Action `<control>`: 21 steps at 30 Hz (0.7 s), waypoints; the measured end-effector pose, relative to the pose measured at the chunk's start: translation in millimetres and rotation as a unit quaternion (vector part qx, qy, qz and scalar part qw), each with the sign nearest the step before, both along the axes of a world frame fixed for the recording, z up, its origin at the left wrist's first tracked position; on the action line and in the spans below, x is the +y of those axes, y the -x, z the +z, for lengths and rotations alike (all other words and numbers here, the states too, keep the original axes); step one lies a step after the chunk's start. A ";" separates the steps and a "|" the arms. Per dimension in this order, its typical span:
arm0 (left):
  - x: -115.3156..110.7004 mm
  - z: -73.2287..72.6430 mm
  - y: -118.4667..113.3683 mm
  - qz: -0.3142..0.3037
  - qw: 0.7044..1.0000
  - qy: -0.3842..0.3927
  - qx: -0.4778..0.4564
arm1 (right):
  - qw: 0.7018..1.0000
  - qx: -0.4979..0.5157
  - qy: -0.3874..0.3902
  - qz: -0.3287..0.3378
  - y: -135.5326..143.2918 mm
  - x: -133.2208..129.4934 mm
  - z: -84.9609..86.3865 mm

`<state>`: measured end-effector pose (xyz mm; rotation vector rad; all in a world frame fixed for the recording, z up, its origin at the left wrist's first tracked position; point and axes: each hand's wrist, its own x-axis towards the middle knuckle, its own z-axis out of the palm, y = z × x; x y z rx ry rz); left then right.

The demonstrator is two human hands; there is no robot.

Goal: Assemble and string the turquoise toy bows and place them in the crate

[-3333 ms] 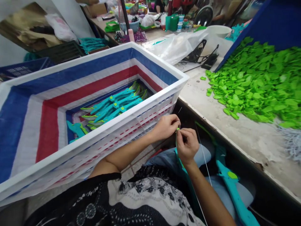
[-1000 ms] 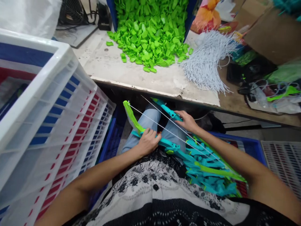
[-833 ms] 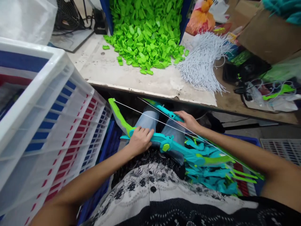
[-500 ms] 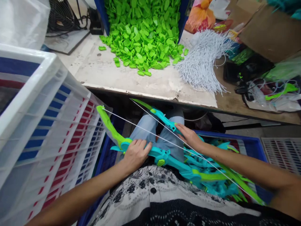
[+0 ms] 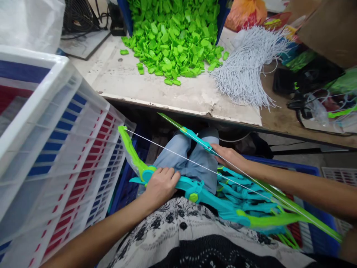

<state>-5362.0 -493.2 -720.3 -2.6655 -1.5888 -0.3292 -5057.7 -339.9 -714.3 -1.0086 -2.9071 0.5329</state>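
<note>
Left hand [image 5: 162,186] — fingers wrapped round the near bow [image 5: 209,201], across my lap [image 5: 202,176]. Right hand [image 5: 230,158] holds the far bow [image 5: 196,137], just beyond. Best grip firmly, bows apart — string [image 5: 167,149] mustn't snag.

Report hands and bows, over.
Left hand gripping near bow. Right hand holding far bow. Near bow's left tip close to crate; can't tell if touching.

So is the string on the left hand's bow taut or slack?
Taut: the white bowstring runs straight from the green tip of the toy bow, without sag.
</note>
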 end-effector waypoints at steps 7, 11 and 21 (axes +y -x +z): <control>-3.0 5.1 -5.7 0.015 1.000 0.016 0.008 | 1.000 -0.008 0.010 0.002 17.7 0.8 -6.5; -3.4 7.9 -8.9 -0.003 0.999 0.044 0.010 | 0.996 -0.018 0.018 0.083 56.3 21.7 -14.8; 35.9 -10.1 30.2 0.068 0.993 0.099 -0.012 | 0.874 0.078 0.476 0.054 100.4 41.8 -44.9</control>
